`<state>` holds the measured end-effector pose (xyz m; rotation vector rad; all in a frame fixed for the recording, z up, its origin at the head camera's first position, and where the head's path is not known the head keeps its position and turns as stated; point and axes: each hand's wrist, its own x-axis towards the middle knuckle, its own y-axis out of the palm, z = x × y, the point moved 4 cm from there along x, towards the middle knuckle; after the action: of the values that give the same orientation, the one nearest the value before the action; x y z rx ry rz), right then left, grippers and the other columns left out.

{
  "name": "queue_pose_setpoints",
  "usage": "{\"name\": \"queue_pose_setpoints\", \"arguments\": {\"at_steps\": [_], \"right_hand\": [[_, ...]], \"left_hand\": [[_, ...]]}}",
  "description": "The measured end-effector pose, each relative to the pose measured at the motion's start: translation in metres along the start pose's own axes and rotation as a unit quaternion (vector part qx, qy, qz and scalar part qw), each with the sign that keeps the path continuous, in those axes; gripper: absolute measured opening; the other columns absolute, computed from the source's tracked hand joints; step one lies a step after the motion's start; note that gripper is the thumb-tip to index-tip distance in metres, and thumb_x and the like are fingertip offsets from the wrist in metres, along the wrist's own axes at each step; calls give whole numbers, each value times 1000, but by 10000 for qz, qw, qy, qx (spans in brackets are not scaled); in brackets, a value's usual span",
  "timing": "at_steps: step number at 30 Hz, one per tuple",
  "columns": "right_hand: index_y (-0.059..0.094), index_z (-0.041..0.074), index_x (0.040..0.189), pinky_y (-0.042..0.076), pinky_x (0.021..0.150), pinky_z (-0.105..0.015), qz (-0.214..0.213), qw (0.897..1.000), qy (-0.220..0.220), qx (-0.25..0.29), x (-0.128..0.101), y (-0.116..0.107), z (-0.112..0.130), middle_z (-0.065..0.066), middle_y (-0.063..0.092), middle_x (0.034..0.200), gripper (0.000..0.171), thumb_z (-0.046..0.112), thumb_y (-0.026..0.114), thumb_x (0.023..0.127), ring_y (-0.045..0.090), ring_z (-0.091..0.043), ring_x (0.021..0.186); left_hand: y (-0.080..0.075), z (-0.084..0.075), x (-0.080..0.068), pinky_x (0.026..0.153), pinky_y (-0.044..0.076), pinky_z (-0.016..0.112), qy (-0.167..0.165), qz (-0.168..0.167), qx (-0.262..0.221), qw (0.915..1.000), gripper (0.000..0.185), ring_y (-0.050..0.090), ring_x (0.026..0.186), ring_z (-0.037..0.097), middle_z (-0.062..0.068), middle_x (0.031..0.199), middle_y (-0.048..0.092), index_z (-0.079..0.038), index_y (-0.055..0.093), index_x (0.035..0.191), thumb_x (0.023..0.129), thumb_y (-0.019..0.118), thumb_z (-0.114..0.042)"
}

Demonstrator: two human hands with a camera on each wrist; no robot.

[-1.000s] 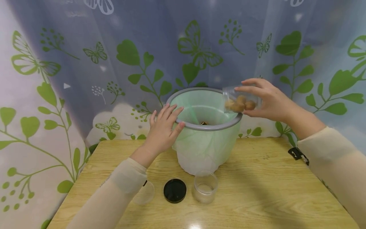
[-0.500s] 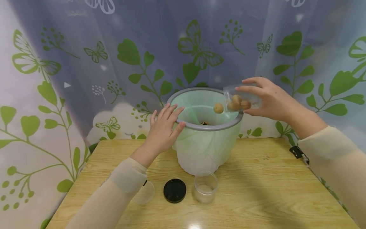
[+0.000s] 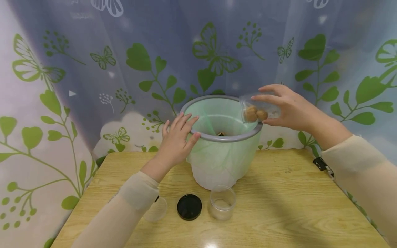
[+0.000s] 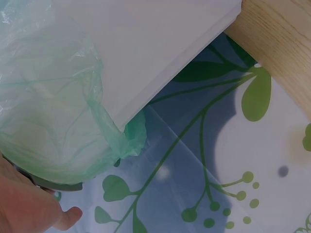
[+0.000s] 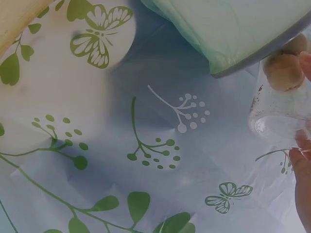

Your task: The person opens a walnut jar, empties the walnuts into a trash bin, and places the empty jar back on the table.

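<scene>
My right hand (image 3: 291, 106) grips a clear jar (image 3: 273, 111), thumb below and fingers above. The jar lies on its side over the right rim of a waste bin (image 3: 223, 162), its mouth toward the inside. Several round tan balls (image 3: 252, 113) like walnuts sit near the mouth; in the right wrist view one ball (image 5: 284, 73) shows through the clear wall. My left hand (image 3: 176, 143) rests with spread fingers on the bin's left rim. A pale green plastic liner (image 4: 48, 121) covers the bin. Low inside it shows a small dark and orange thing (image 3: 221, 134).
In front of the bin stand a second clear jar (image 3: 222, 206), a black round lid (image 3: 189, 206) and a clear disc (image 3: 156, 209) partly behind the left sleeve. All are on a wooden table (image 3: 294, 199). A butterfly-patterned curtain (image 3: 173, 31) hangs close behind.
Half a second ago one tan ball was dropping from the jar's mouth into the bin; now it is out of sight and fewer balls show in the jar. The left hand has stayed put.
</scene>
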<state>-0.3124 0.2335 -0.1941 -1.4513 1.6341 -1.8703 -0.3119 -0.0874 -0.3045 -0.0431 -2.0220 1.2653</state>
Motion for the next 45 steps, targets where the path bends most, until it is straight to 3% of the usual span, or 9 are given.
{"name": "queue_pose_setpoints", "arguments": {"at_steps": [16,24,33,45], "right_hand": [[60,11,134,42,94,-63,159,9984,-437,-315,9,-7,6,-23,48,140,75,4,92,67,42,-46,129],[59,14,137,37,101,-65,741,9965,-28,-384,10,-9,11,-22,45,142,75,6,91,70,41,-46,131],[59,12,135,43,94,-62,521,9979,-263,-284,8,-10,14,-23,47,139,74,4,91,69,43,-45,128],[59,13,135,40,97,-64,480,9974,-406,-359,11,-11,15,-22,46,139,75,5,92,68,41,-46,130]], "left_hand": [[0,-1,0,113,6,67,36,-37,-8,10000,82,15,152,28,8,160,33,-22,38,155,97,10,-72],[-1,-3,1,113,6,67,37,-30,-10,10000,82,14,152,28,8,160,32,-22,38,156,97,11,-72],[0,-1,0,113,6,67,23,-35,24,10000,84,15,152,29,8,160,32,-21,38,155,97,9,-73],[0,-1,-1,113,6,67,-3,3,45,10000,82,14,152,28,9,160,32,-22,37,156,97,9,-73]]}}
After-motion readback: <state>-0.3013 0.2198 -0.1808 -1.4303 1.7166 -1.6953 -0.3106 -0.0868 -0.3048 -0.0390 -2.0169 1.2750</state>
